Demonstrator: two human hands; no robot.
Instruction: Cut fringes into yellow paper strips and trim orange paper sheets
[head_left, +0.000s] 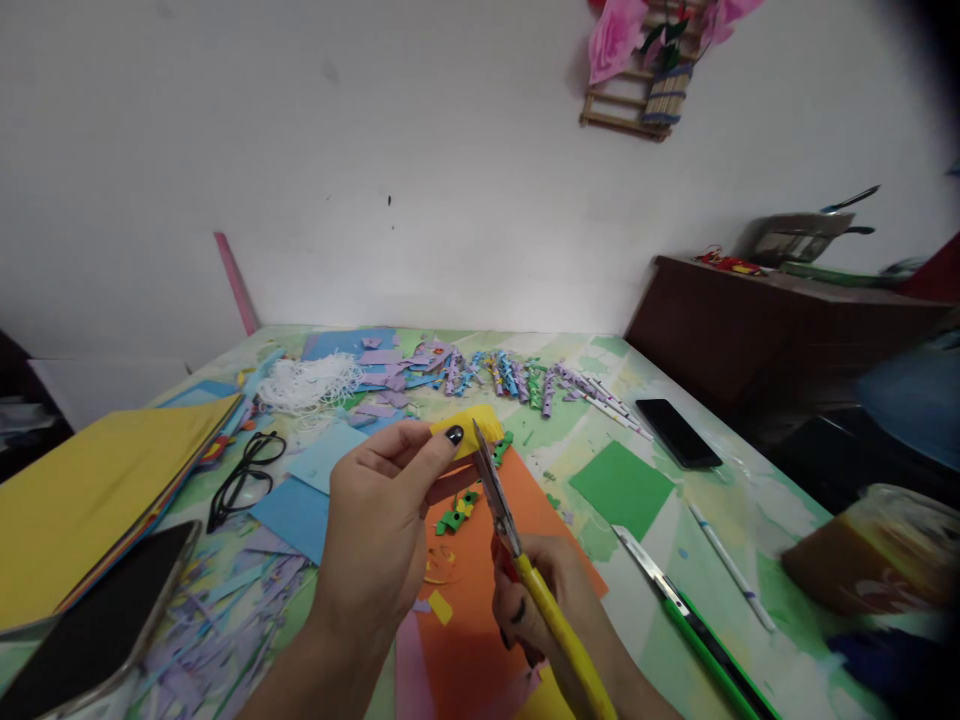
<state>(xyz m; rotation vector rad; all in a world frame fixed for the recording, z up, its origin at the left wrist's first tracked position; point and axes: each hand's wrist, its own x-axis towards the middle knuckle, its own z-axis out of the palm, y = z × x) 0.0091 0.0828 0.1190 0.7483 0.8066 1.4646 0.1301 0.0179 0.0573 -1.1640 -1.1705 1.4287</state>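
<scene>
My left hand [382,510] pinches a small yellow paper strip [466,428] between thumb and fingers, above an orange sheet [517,510]. Fine cuts fringe the strip's right end. In my right hand [547,600] is a pair of scissors [551,610] with yellow handles, its blades pointing up and away from me. The blade tips lie against the fringed end; whether the blades are parted is hard to tell. Small green paper pieces with a yellow bit [459,512] rest on the orange sheet, near a small yellow scrap [441,607].
A green-handled utility knife [697,630], a green square [622,488] and a phone [679,432] lie to the right. Glasses [244,480], blue paper [292,515], a yellow paper stack [112,490] and another phone [105,620] are leftward. White string [307,383] and curled paper pieces [510,375] sit farther back.
</scene>
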